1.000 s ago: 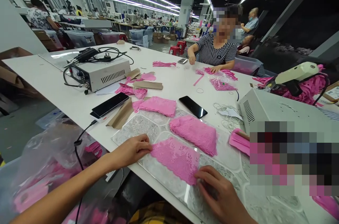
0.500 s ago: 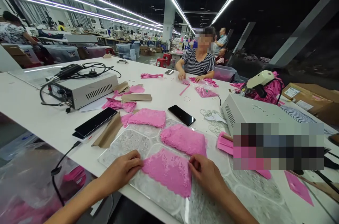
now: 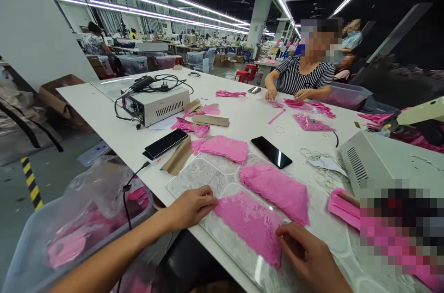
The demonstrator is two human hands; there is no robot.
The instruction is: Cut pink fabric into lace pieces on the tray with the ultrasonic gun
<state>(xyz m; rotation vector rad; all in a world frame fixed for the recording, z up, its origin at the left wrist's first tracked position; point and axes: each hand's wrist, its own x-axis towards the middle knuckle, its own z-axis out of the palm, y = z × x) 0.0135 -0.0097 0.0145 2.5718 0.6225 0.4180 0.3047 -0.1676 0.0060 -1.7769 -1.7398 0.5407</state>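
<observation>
A single piece of pink lace fabric [image 3: 249, 223] lies spread over a clear-topped, grey-patterned mat [image 3: 197, 175] at the table's near edge. My left hand [image 3: 194, 205] pinches its left corner between thumb and fingers. At the opposite edge, my right hand [image 3: 308, 249] has its fingers curled and its thumb and fingertip closed on the fabric. Just beyond the piece lies a thick stack of pink lace pieces [image 3: 274, 189]. A second pink stack [image 3: 224, 148] sits farther back on the left, near the mat's far edge.
Two phones lie around, one black phone [image 3: 271, 151] behind the stacks. A metal control box [image 3: 163, 108] with cables stands back left; a pale machine housing [image 3: 385, 154] stands right. Across the table a co-worker [image 3: 305, 76] handles pink strips. A plastic bin [image 3: 24, 247] holds pink pieces below left.
The view has swung left, so everything sits farther right in the picture. Both my hands stay at the edges of the lace piece, which lies in nearly the same place on the mat.
</observation>
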